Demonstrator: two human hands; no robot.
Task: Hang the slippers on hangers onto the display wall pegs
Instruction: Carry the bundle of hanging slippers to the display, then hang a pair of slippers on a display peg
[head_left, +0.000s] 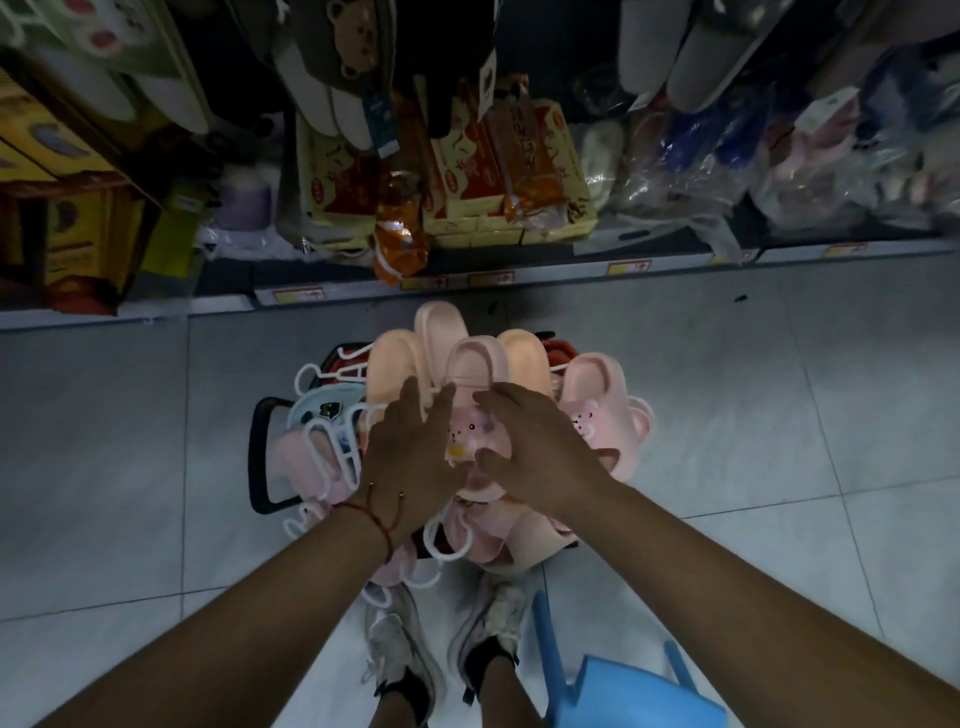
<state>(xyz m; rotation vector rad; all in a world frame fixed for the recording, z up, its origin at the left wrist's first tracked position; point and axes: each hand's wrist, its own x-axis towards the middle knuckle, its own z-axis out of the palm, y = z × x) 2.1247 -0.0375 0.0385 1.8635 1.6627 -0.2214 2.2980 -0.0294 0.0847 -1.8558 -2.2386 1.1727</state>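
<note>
A shopping basket on the floor is heaped with pink and peach slippers on white hangers. On top lies a pink slipper with a bear face. My left hand lies flat against its left side, fingers straight. My right hand covers its right side, fingers stretched over the strap and thumb below the bear face. Another pink bear slipper lies to the right. Slippers hanging on the display wall show at the top edge.
A low shelf with yellow and red boxes and bagged slippers runs across above the basket. A blue plastic stool stands at the lower right beside my feet. Grey tiled floor surrounds the basket.
</note>
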